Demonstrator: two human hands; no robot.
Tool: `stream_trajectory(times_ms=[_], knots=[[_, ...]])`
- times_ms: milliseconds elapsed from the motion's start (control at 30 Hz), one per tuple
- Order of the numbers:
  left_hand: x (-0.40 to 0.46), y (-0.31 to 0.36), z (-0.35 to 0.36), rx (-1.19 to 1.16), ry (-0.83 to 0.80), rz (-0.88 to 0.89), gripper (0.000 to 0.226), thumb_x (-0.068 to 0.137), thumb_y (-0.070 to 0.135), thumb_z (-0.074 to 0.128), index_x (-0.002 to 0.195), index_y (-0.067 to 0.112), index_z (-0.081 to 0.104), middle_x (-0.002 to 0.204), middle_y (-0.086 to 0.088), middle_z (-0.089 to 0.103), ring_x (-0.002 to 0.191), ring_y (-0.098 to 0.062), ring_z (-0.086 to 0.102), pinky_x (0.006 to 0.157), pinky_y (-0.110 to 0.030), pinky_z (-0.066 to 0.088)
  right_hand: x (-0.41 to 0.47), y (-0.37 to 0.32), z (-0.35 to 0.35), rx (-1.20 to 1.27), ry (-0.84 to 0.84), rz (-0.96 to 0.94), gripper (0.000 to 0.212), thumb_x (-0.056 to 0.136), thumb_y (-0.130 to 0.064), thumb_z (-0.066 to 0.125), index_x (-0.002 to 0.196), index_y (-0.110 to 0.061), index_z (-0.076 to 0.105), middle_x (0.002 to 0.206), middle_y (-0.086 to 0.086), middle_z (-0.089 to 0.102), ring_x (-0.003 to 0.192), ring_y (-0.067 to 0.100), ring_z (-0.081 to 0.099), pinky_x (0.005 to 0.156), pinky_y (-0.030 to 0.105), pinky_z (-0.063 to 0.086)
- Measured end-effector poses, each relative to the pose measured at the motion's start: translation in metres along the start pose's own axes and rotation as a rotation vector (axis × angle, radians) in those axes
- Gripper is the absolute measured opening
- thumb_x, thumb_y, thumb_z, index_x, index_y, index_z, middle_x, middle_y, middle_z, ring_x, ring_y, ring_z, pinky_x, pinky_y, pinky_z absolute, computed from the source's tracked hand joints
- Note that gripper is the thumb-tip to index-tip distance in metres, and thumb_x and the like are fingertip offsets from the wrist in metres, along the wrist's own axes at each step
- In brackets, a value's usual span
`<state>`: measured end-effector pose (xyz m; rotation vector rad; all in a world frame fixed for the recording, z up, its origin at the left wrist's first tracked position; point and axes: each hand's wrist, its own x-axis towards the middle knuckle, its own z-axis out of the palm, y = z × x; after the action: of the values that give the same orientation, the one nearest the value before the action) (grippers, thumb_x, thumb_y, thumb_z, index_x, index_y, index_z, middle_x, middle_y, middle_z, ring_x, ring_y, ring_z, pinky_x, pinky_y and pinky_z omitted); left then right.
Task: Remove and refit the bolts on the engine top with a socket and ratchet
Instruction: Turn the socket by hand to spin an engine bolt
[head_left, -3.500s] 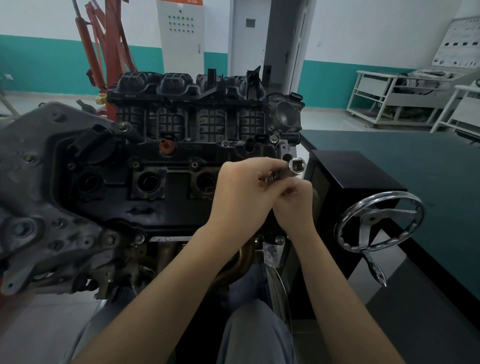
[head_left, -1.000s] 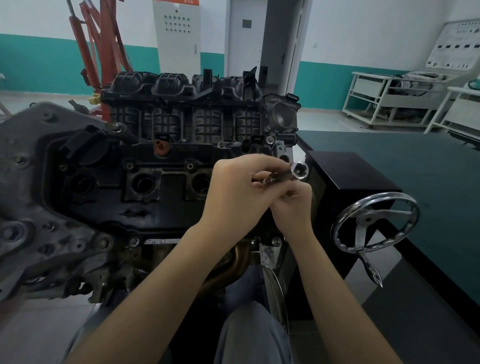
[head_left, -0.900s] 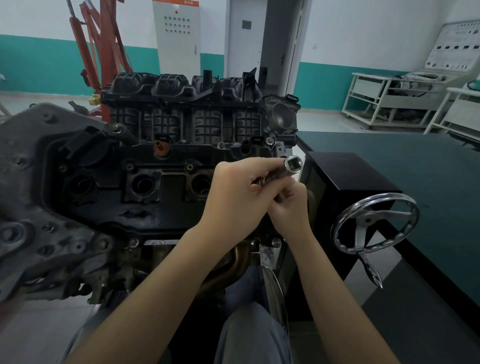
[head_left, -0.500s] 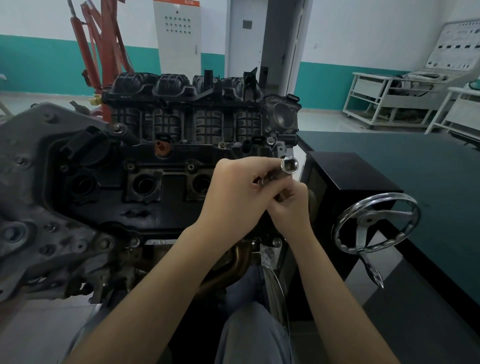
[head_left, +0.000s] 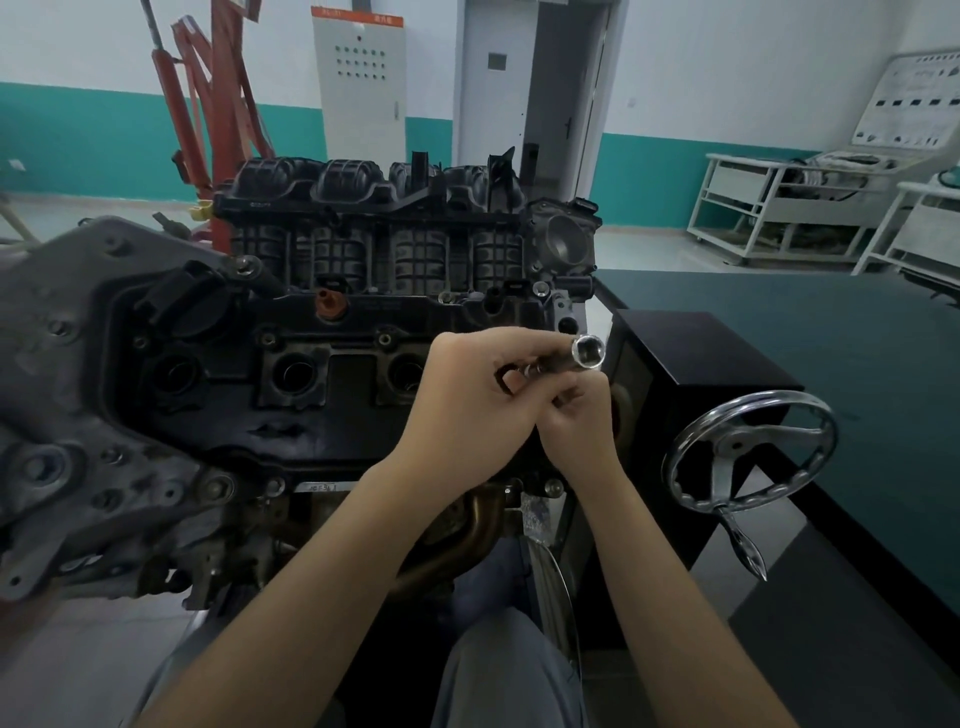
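Teal-banded workshop walls behind; mid-frame, my left hand (head_left: 467, 400) and right hand (head_left: 576, 415) both grip the socket (head_left: 584, 354) over the engine (head_left: 311, 364).

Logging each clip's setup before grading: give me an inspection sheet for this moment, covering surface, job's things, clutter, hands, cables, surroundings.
Surface: dark green bench top to the right, with a black box at its near corner.
Job's things: black engine top cover on the grey engine; chrome socket on its extension bar, open end facing the camera, off the engine. Ratchet and bolts not made out.
Clutter: nothing seen.
Hands: left hand and right hand both grip the bar, close together.
Cables: nothing seen.
Surroundings: chrome handwheel on the stand, red hoist frame, grey control cabinet, white trolley racks.
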<state>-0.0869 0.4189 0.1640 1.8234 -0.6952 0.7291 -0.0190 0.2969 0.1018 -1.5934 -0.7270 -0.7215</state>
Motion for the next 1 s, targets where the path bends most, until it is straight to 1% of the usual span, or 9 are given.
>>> stream_trajectory(times_ms=[100, 233, 367, 500, 633, 733, 800, 900, 1000], knots=[[0.0014, -0.0008, -0.0003, -0.082, -0.058, -0.08, 0.035, 0.074, -0.001, 0.078, 0.103, 0.017, 0.071, 0.099, 0.005, 0.072, 0.096, -0.003, 0.067, 0.089, -0.024, 0.053, -0.0003, -0.001, -0.0007, 0.016, 0.021, 0.001, 0.02, 0.08, 0.006, 0.068, 0.091, -0.009, 0.07, 0.082, 0.0, 0.071, 0.079, 0.015, 0.069, 0.071, 0.027, 0.052], [0.0005, -0.0005, 0.0031, 0.034, 0.057, -0.065, 0.025, 0.07, 0.008, 0.082, 0.093, 0.015, 0.076, 0.089, 0.008, 0.072, 0.087, -0.001, 0.068, 0.082, -0.018, 0.054, 0.0013, -0.0047, -0.0004, -0.001, 0.024, -0.009, 0.031, 0.079, 0.006, 0.069, 0.085, -0.025, 0.07, 0.078, -0.024, 0.068, 0.075, -0.003, 0.066, 0.068, 0.009, 0.047], [-0.003, 0.0001, 0.0037, 0.0, 0.024, -0.052, 0.025, 0.079, 0.002, 0.073, 0.101, 0.015, 0.074, 0.093, 0.008, 0.072, 0.091, -0.002, 0.068, 0.084, -0.019, 0.053, 0.0012, -0.0018, -0.0007, -0.009, -0.002, 0.019, 0.026, 0.082, 0.007, 0.062, 0.083, -0.019, 0.068, 0.079, -0.015, 0.067, 0.074, 0.002, 0.065, 0.068, 0.018, 0.047], [-0.0024, -0.0008, 0.0003, -0.137, -0.084, -0.092, 0.034, 0.078, -0.008, 0.071, 0.107, 0.01, 0.071, 0.101, -0.002, 0.073, 0.099, -0.009, 0.068, 0.09, -0.028, 0.054, 0.0002, -0.0054, 0.001, 0.022, 0.023, 0.046, 0.027, 0.08, -0.006, 0.065, 0.075, -0.033, 0.067, 0.071, -0.021, 0.067, 0.071, -0.003, 0.063, 0.065, 0.012, 0.046], [-0.0011, 0.0011, 0.0041, -0.005, 0.025, -0.078, 0.029, 0.069, 0.004, 0.082, 0.094, 0.015, 0.075, 0.087, 0.01, 0.071, 0.087, -0.001, 0.068, 0.081, -0.015, 0.052, 0.0023, -0.009, 0.0013, 0.066, 0.019, 0.055, 0.036, 0.077, 0.0, 0.072, 0.077, -0.035, 0.064, 0.072, -0.025, 0.067, 0.07, -0.006, 0.063, 0.063, 0.007, 0.044], [-0.0026, 0.0018, 0.0056, 0.064, 0.047, -0.004, 0.025, 0.074, 0.001, 0.077, 0.093, 0.018, 0.075, 0.085, 0.008, 0.072, 0.085, -0.002, 0.067, 0.079, -0.013, 0.051, 0.0028, -0.0057, 0.0006, 0.052, -0.007, 0.06, 0.047, 0.079, 0.008, 0.068, 0.072, -0.038, 0.059, 0.07, -0.028, 0.064, 0.067, -0.006, 0.062, 0.063, 0.009, 0.043], [-0.0037, 0.0012, 0.0038, -0.007, 0.007, -0.025, 0.033, 0.077, -0.003, 0.074, 0.099, 0.021, 0.072, 0.091, 0.007, 0.073, 0.089, -0.002, 0.068, 0.083, -0.018, 0.053, 0.0008, -0.0024, 0.0007, 0.052, 0.01, 0.065, 0.042, 0.081, 0.006, 0.065, 0.076, -0.036, 0.061, 0.071, -0.025, 0.065, 0.069, -0.002, 0.062, 0.064, 0.016, 0.046], [-0.0021, 0.0012, 0.0028, -0.082, -0.056, -0.106, 0.031, 0.077, -0.006, 0.073, 0.102, 0.013, 0.073, 0.097, 0.001, 0.073, 0.095, -0.007, 0.068, 0.088, -0.029, 0.054, -0.0002, -0.0017, -0.0001, 0.052, 0.03, 0.054, 0.025, 0.081, -0.005, 0.068, 0.079, -0.029, 0.065, 0.071, -0.021, 0.067, 0.069, -0.001, 0.063, 0.064, 0.016, 0.046], [0.0, 0.0034, 0.0057, 0.034, 0.018, -0.096, 0.031, 0.07, 0.006, 0.082, 0.099, 0.013, 0.074, 0.093, 0.004, 0.073, 0.091, -0.003, 0.067, 0.087, -0.022, 0.053, 0.0006, -0.0055, 0.0005, 0.055, 0.015, 0.042, 0.02, 0.08, -0.001, 0.069, 0.086, -0.02, 0.069, 0.076, -0.023, 0.069, 0.073, -0.002, 0.065, 0.066, 0.009, 0.045]])
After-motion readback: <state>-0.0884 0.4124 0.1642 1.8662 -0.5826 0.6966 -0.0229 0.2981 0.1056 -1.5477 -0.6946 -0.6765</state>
